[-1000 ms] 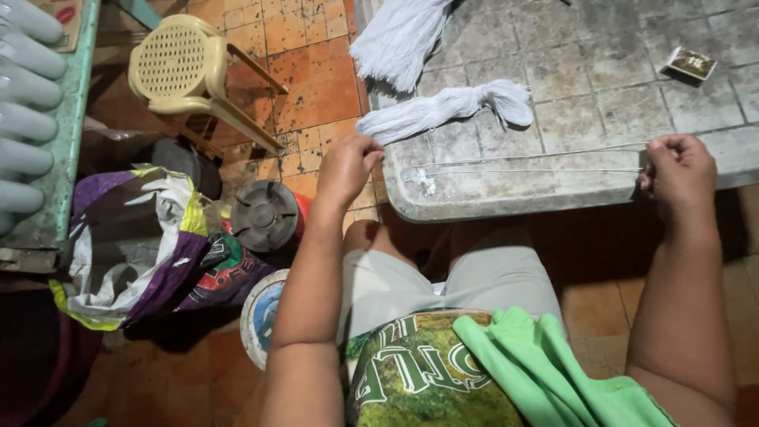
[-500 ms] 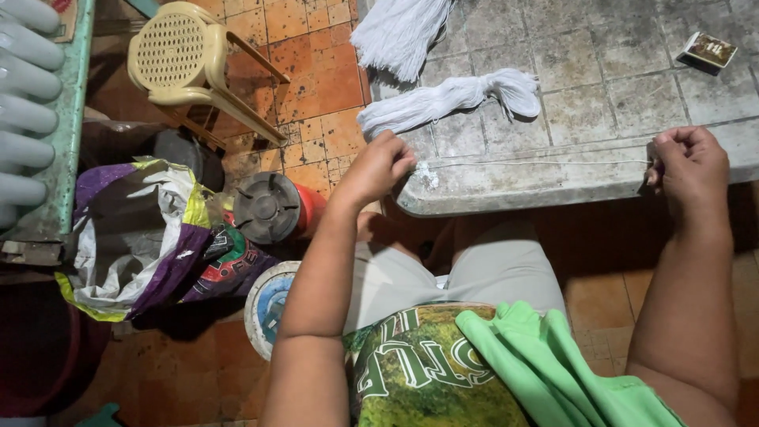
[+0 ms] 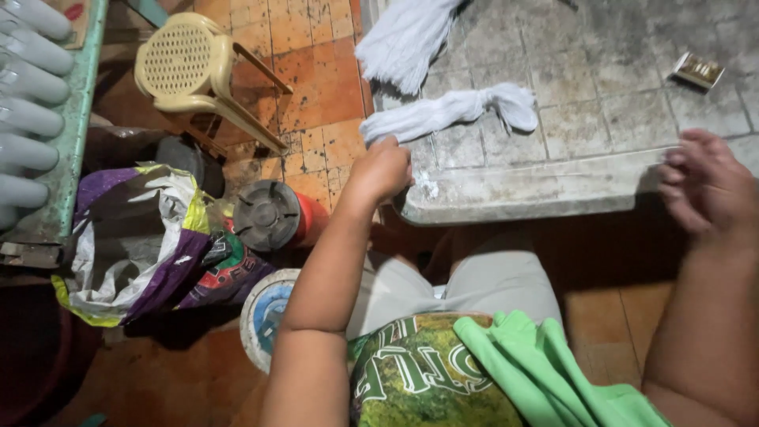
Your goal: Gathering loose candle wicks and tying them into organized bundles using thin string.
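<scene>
A bundle of white string (image 3: 451, 111) lies on its side on the grey tiled surface (image 3: 601, 119), stretched roughly left to right and knotted into a loose lump at its right end. Its left end reaches the surface's near left corner, where the left hand (image 3: 383, 168) touches it with curled fingers. A second, thicker white bundle (image 3: 407, 35) lies just beyond it, fanned out toward the surface's left edge.
</scene>
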